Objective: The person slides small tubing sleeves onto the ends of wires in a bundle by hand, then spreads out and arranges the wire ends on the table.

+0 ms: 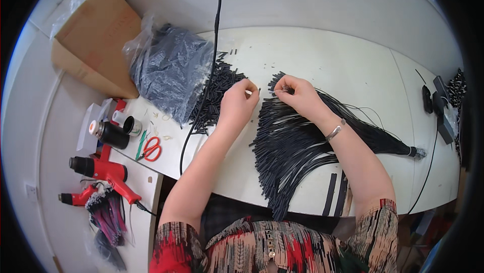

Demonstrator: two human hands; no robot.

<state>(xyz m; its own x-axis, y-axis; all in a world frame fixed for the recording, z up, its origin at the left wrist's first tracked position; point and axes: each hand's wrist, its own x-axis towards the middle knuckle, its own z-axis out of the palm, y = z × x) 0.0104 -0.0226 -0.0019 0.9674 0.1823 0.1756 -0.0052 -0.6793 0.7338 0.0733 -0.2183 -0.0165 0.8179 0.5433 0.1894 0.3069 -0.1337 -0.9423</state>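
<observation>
My left hand (238, 102) is closed in a pinch, with a short black tube piece (259, 92) showing at its fingertips. It hovers beside a heap of similar short black tubes (214, 102). My right hand (301, 97), a silver bracelet on its wrist, pinches at the far end of a fanned bundle of black wires (290, 137); the wire in its fingers is mostly hidden. Thick black sleeves cover the wire ends along the bundle's left edge. To the right, the wires gather into a tied end (416, 152).
A clear plastic bag (169, 71) of black pieces leans by a cardboard box (98, 41). Orange-handled scissors (151, 149), a black bottle (113, 134) and red heat guns (108, 172) lie left. A black cable (216, 36) hangs across the table. Black adapters (442, 109) sit far right.
</observation>
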